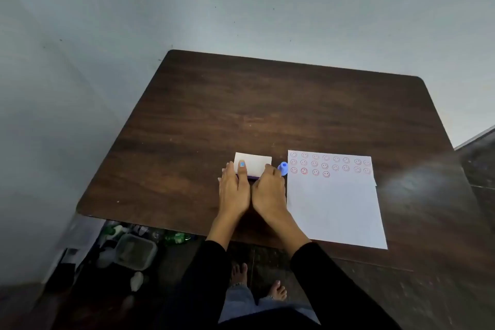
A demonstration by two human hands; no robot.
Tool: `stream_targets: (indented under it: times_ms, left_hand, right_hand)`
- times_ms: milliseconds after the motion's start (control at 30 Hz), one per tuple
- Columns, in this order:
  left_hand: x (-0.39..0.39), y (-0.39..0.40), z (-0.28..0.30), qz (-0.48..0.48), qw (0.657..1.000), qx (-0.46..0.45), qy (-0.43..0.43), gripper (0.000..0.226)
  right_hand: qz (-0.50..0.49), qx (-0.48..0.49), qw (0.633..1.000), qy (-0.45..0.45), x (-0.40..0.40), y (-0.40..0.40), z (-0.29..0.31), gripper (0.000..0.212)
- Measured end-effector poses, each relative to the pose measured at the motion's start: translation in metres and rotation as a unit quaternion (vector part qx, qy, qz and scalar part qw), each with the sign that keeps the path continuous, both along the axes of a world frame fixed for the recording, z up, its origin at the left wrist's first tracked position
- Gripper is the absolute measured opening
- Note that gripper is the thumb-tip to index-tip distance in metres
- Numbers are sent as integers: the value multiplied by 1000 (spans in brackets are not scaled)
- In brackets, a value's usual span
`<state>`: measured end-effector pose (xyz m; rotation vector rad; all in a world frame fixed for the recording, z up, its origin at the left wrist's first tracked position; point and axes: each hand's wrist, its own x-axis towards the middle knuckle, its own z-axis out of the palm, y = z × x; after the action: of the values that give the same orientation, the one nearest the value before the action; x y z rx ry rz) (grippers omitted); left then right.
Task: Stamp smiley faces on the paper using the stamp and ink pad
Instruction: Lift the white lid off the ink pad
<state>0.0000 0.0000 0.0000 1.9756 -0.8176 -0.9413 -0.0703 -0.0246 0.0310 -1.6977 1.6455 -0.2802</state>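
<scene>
Purple-based ink pad (252, 166) sits just left of the paper (334, 203). From the head view I see both hands on it: left hand (233, 190) flat, thumb pressing its white lid; right hand (268, 190) curled over its right edge, likely steadying it to open or close. Blue stamp (282, 168) stands between pad and paper, untouched, ready to grab. Paper carries three rows of red smileys along its far edge, third row unfinished.
</scene>
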Motion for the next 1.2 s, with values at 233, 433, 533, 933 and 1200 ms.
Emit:
stream_targets:
  times_ms: [233,433,533,933,1200]
  left_hand:
    - [3,-2,-3,-1,1000,5,3,60]
    - [3,-4,5,18,1000,-14,13,55]
    - [9,-3,14,57,998,-39,1,53]
    - [68,41,7,166,981,17,-97,61]
    - [73,50,4,126,971,78,-186,70]
  right_hand:
    - [-5,11,1000,9,2,-5,-3,48]
    - [-11,9,1000,7,4,-6,2,45]
    - [11,-17,1000,-9,11,-8,7,50]
    - [235,-17,972,17,64,12,-2,59]
    - [249,-12,968,21,74,12,-13,58]
